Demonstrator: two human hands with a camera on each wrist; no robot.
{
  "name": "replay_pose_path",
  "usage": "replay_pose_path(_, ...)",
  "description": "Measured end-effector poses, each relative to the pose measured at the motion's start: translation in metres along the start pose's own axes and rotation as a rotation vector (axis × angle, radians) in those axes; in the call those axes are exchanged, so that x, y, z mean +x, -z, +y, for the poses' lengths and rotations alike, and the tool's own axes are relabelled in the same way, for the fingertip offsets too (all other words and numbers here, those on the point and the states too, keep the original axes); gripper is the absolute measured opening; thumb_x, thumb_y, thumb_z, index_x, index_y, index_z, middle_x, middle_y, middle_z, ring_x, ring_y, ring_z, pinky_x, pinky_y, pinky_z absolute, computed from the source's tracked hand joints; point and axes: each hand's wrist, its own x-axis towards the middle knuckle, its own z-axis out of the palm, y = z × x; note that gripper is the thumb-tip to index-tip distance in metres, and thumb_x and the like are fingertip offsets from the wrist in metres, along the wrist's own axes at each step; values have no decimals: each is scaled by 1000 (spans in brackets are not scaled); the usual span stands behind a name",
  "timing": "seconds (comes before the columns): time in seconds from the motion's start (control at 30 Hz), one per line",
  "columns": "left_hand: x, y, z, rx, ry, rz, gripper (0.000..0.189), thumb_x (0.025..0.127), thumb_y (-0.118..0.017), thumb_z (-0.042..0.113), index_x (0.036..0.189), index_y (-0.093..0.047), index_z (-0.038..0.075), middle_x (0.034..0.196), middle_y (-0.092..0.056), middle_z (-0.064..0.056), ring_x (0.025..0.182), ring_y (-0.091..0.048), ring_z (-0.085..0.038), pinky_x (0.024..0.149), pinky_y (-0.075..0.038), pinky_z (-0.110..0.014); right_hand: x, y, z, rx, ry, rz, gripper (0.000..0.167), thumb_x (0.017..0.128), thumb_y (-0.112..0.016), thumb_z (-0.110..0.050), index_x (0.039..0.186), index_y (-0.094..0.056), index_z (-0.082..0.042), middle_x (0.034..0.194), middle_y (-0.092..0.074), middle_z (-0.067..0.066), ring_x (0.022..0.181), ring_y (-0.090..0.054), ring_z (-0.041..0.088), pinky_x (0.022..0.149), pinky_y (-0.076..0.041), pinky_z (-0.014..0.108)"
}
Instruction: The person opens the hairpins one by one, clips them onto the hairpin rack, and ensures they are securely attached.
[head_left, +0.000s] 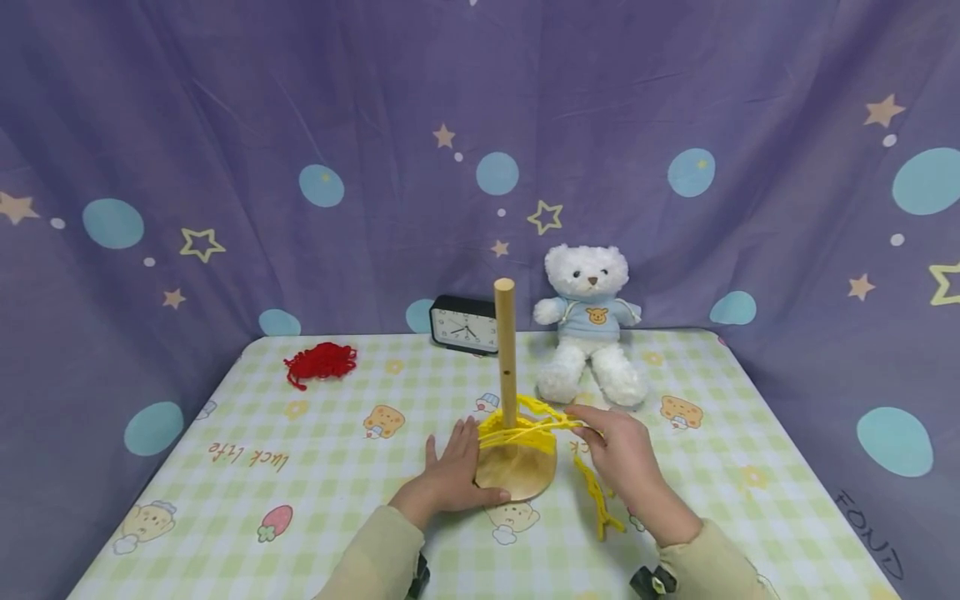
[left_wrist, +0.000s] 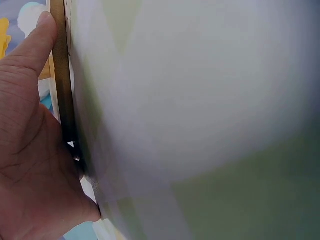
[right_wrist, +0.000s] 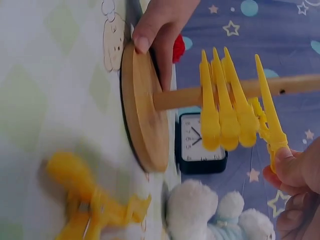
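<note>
A round wooden base [head_left: 517, 475] carries an upright wooden pole [head_left: 507, 350]. My left hand [head_left: 453, 471] rests along the base's left rim, fingers straight, thumb touching the near edge. Between thumb and fingertips, my right hand [head_left: 622, 450] pinches a slender yellow plastic piece [right_wrist: 272, 117] with a long pointed tip, held beside the pole. Several similar yellow pieces [right_wrist: 225, 117] sit around the pole, low above the base. Another yellow plastic piece [head_left: 597, 500] lies loose on the table, right of the base; it is blurred in the right wrist view.
Behind the pole stands a black-framed clock [head_left: 462, 325], partly hidden by it. A white teddy bear [head_left: 592, 333] in a blue top sits at the back right. Red yarn [head_left: 322, 362] lies at the back left of the checked tablecloth [head_left: 247, 492]. A purple curtain [head_left: 405, 100] hangs behind.
</note>
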Motion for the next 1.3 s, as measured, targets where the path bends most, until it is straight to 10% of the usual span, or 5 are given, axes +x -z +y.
replay_pose_path(0.57,2,-3,-1,14,0,5,115,80,-60,72,154,-12,-2,162,2,-17,149,2,-31,111,6,-65,13,-13,-22,0,-5,-166,42,83,-77,-10,124,-69,-15,120,-69,1,80,-60,16,67,-49,32)
replay_pose_path(0.8,2,-1,0,25,2,-4,115,81,-60,71,155,-12,-2,162,3,-16,149,2,-31,111,7,-65,3,-2,-12,81,-137,-212,53,87,-75,-19,137,-58,-14,128,-64,4,70,-50,7,60,-43,26)
replay_pose_path(1.3,1,-1,-2,6,6,-15,116,80,-61,71,155,-11,-2,162,4,-16,149,4,-31,111,9,-63,-24,17,37,38,-435,-325,37,85,-77,-23,116,-64,-8,103,-64,4,63,-56,11,61,-46,32)
